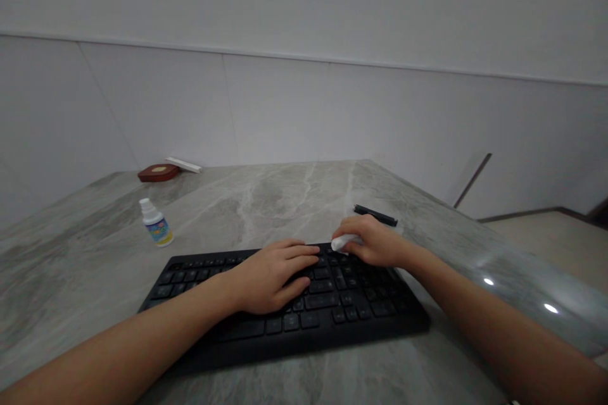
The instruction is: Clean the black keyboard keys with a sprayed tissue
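Note:
A black keyboard [327, 301] lies on the grey marbled table in front of me. My left hand [278, 275] rests flat over its middle keys, fingers stretched out to the right. At the keyboard's upper right, my right hand [368, 239] pinches a white wipe [346, 240], which looks like folded tissue or cloth. The wipe is down at the top row of keys. Just behind the right hand lies a slim black object [376, 215], perhaps a pen or brush; its kind is unclear.
A small white spray bottle [156, 224] with a blue and yellow label stands at the left. Farther back are a reddish-brown box-like object [158, 172] and a white strip [184, 165]. The marbled table [280, 202] ends at a pale wall [285, 107].

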Tool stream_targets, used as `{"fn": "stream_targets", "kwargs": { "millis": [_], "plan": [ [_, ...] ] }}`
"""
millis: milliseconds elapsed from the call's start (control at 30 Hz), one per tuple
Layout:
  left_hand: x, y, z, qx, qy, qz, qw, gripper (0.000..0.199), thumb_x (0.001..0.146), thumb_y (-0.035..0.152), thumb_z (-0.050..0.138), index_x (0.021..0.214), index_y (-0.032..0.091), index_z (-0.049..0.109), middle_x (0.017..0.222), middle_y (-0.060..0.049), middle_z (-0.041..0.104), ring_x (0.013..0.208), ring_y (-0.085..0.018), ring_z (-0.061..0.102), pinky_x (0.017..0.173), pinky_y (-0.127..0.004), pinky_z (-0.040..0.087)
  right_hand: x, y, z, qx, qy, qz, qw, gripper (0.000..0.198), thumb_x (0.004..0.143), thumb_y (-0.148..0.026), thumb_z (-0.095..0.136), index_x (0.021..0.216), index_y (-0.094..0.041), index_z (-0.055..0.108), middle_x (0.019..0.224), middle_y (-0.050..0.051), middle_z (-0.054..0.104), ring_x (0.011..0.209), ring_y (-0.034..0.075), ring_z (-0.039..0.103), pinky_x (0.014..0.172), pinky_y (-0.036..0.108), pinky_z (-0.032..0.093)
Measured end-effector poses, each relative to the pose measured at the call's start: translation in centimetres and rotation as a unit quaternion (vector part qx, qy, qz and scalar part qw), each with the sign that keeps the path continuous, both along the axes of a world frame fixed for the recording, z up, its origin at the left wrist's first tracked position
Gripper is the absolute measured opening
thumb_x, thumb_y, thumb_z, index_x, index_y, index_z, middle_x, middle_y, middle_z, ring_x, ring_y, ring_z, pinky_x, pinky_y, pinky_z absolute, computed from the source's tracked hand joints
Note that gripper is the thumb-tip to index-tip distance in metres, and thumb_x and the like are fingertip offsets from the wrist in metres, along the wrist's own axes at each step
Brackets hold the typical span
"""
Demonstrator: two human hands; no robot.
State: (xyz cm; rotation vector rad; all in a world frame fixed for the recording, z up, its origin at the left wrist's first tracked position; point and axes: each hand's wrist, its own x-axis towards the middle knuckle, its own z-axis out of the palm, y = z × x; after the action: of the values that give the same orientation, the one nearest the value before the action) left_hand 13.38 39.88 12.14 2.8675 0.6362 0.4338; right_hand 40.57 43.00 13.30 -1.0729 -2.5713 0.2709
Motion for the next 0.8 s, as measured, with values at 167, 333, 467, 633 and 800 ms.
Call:
{"fn": "stream_targets", "kwargs": {
  "millis": [167, 333, 467, 633, 800],
  "plan": [
    [0.0, -0.1, 0.2, -0.001, -0.002, 0.002, 1.0, 0.037, 0.097, 0.023, 0.048, 0.133, 0.014, 0.055, 0.142, -0.013, 0.053, 0.132, -0.028, 0.049, 0.111, -0.046, 0.04, 0.0, 0.0, 0.1, 0.008, 0.003, -0.025, 1.0, 0.02, 0.082, -0.015, 0.059, 0.097, -0.018, 0.073, 0.098, 0.008, 0.075, 0.093, 0.022, 0.067, 0.087, 0.035, 0.047],
    [-0.1, 0.0, 0.0, 0.001, -0.001, 0.001, 1.0, 0.038, 0.097, 0.024, 0.048, 0.134, 0.015, 0.054, 0.143, -0.013, 0.052, 0.132, -0.028, 0.049, 0.111, -0.047, 0.04, -0.2, -0.1, 0.2, 0.005, 0.01, -0.022, 1.0, 0.021, 0.08, -0.015, 0.061, 0.097, -0.019, 0.073, 0.096, 0.006, 0.075, 0.092, 0.022, 0.068, 0.086, 0.035, 0.048],
    [0.0, 0.0, 0.0, 0.003, 0.0, -0.001, 1.0, 0.037, 0.098, 0.024, 0.048, 0.133, 0.016, 0.054, 0.143, -0.012, 0.053, 0.132, -0.028, 0.049, 0.111, -0.048, 0.04, -0.9, -0.4, -0.2, 0.029, 0.055, -0.018, 0.998, 0.021, 0.086, -0.023, 0.061, 0.105, -0.019, 0.07, 0.102, 0.008, 0.074, 0.095, 0.022, 0.067, 0.087, 0.036, 0.048],
    [0.1, -0.1, 0.2, 0.007, 0.004, -0.004, 1.0, 0.037, 0.098, 0.024, 0.047, 0.133, 0.013, 0.054, 0.143, -0.013, 0.053, 0.132, -0.027, 0.049, 0.112, -0.046, 0.039, -1.7, -0.5, -0.5, 0.024, 0.034, 0.011, 0.999, 0.017, 0.086, -0.018, 0.062, 0.1, -0.019, 0.071, 0.095, 0.007, 0.074, 0.092, 0.021, 0.066, 0.085, 0.035, 0.047],
    [0.1, -0.1, 0.1, 0.001, -0.012, -0.008, 1.0, 0.037, 0.097, 0.023, 0.048, 0.133, 0.015, 0.054, 0.142, -0.013, 0.054, 0.131, -0.028, 0.049, 0.111, -0.047, 0.04, -1.9, -0.3, -0.7, 0.049, 0.033, -0.015, 0.998, 0.016, 0.087, -0.017, 0.06, 0.1, -0.018, 0.069, 0.096, 0.008, 0.073, 0.092, 0.022, 0.065, 0.085, 0.035, 0.047]
  ]
}}
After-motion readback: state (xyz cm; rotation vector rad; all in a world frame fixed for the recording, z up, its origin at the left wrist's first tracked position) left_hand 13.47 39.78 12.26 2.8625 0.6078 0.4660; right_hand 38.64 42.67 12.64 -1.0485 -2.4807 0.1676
